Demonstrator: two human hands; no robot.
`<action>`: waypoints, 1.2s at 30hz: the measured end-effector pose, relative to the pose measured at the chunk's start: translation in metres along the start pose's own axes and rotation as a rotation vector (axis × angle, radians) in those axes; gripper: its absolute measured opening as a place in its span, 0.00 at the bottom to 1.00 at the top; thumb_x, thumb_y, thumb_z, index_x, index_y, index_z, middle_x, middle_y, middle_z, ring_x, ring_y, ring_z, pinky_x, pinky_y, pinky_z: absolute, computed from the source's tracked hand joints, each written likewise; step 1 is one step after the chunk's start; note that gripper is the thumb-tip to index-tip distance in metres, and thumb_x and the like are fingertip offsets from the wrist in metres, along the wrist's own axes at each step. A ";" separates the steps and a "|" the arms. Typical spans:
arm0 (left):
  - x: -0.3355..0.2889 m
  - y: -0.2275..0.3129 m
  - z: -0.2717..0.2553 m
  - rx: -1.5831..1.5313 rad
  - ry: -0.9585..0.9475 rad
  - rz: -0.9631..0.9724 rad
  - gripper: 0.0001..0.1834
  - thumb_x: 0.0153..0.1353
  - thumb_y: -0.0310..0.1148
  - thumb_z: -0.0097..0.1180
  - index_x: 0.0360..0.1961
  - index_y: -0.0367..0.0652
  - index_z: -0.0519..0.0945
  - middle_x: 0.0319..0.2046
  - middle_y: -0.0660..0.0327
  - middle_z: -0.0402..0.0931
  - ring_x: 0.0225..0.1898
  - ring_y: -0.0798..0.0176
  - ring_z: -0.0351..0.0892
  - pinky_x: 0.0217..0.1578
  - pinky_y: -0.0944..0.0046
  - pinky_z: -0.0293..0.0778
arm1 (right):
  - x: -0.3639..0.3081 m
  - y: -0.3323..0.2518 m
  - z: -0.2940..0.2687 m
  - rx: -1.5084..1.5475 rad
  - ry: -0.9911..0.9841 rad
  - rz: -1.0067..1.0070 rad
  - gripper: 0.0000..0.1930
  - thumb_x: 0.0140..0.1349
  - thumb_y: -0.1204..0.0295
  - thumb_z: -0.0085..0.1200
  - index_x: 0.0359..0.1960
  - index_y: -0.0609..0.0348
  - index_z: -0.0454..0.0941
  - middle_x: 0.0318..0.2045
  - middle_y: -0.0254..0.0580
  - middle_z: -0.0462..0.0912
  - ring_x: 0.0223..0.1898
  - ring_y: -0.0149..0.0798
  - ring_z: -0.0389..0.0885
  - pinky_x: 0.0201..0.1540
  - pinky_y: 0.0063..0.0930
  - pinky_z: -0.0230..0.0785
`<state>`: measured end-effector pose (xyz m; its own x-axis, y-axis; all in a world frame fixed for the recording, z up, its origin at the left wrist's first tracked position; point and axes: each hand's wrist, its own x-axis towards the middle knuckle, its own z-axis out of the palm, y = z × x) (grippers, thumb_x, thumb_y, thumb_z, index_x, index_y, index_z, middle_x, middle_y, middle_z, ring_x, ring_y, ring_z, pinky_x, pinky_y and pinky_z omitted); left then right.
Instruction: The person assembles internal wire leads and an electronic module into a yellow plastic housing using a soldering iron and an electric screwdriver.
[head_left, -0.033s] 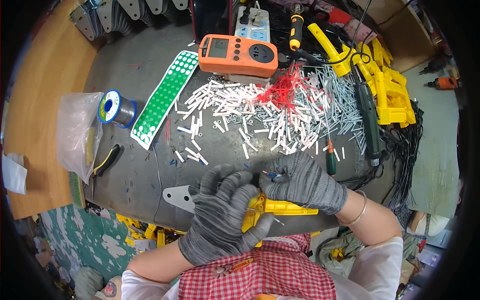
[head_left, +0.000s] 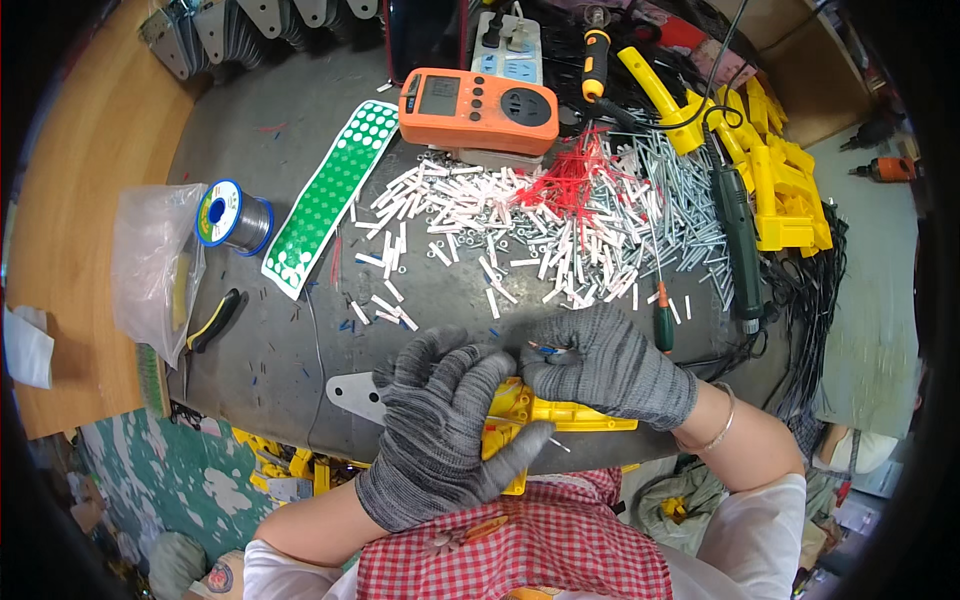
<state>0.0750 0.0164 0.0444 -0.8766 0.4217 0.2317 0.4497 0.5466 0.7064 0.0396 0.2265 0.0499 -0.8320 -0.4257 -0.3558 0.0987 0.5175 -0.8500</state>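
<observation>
Both my hands wear grey striped knit gloves and work close together near the front edge of the table. My left hand (head_left: 440,430) is curled over a yellow plastic housing (head_left: 580,414), its thumb along the near side. A flat grey metal plate (head_left: 352,396) with holes sticks out left from under these fingers. My right hand (head_left: 605,365) is closed in a pinch above the housing. Thin wires (head_left: 545,348) with a blue bit show at its fingertips. A pale wire end (head_left: 560,442) pokes out beyond my left thumb. The palms hide much of the housing.
White sleeves (head_left: 450,190), red wires (head_left: 570,180) and long screws (head_left: 690,220) lie heaped beyond my hands. An orange socket meter (head_left: 480,108) stands behind them. A screwdriver (head_left: 663,320) and electric driver (head_left: 735,240) lie right; a solder spool (head_left: 235,218) and pliers (head_left: 213,322) left.
My left fingers have shifted slightly, and the thumb has moved a little to the right. The right hand keeps its pinch almost in place.
</observation>
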 end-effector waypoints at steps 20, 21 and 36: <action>0.002 -0.019 0.003 -0.189 -0.053 0.054 0.13 0.51 0.29 0.65 0.39 0.42 0.82 0.36 0.57 0.82 0.47 0.47 0.80 0.53 0.47 0.68 | -0.036 -0.008 0.009 -0.169 0.246 -0.213 0.11 0.66 0.66 0.54 0.38 0.61 0.80 0.34 0.45 0.85 0.36 0.41 0.85 0.42 0.33 0.76; 0.001 -0.021 0.003 -0.181 -0.052 0.079 0.12 0.51 0.29 0.65 0.38 0.43 0.82 0.36 0.58 0.83 0.47 0.48 0.80 0.54 0.47 0.67 | -0.033 -0.010 0.014 -0.018 0.301 -0.200 0.10 0.65 0.67 0.56 0.39 0.61 0.80 0.33 0.44 0.84 0.35 0.42 0.85 0.40 0.33 0.77; 0.003 -0.016 -0.006 -0.403 -0.143 -0.280 0.10 0.50 0.28 0.69 0.36 0.44 0.86 0.41 0.56 0.83 0.44 0.58 0.81 0.46 0.60 0.76 | -0.033 -0.007 0.024 -0.197 0.307 -0.285 0.07 0.55 0.71 0.65 0.34 0.56 0.82 0.28 0.38 0.82 0.27 0.34 0.81 0.32 0.28 0.74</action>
<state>0.0641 0.0049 0.0382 -0.9090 0.4096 -0.0775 0.0743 0.3422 0.9367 0.0795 0.2193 0.0584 -0.9370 -0.3474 0.0378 -0.2380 0.5553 -0.7968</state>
